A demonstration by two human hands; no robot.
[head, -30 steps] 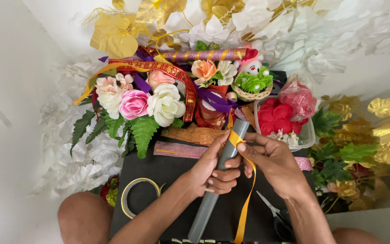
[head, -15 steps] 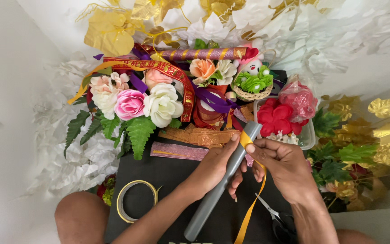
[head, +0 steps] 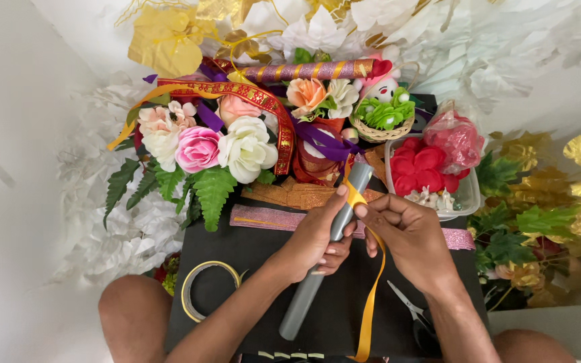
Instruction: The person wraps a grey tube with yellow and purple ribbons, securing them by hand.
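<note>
A long grey tube (head: 317, 269) lies slanted over a black board (head: 237, 262) on my lap. My left hand (head: 317, 235) grips the tube around its middle, thumb pressing an orange-yellow ribbon (head: 370, 296) against the upper part. My right hand (head: 411, 235) pinches the same ribbon beside the tube. The ribbon's loose tail hangs down toward the board's near edge.
A bunch of pink, white and peach artificial flowers (head: 203, 148) with fern leaves lies beyond the board. A clear tub of red flowers (head: 425, 168), a small basket (head: 381, 121), a tape roll (head: 200, 289), scissors (head: 411, 316), a pink glitter strip (head: 263, 218) and gold and white leaves surround it.
The tube has shifted slightly and its upper end now points further up toward the flowers. Both hands have moved up along the tube, keeping the ribbon pressed against it.
</note>
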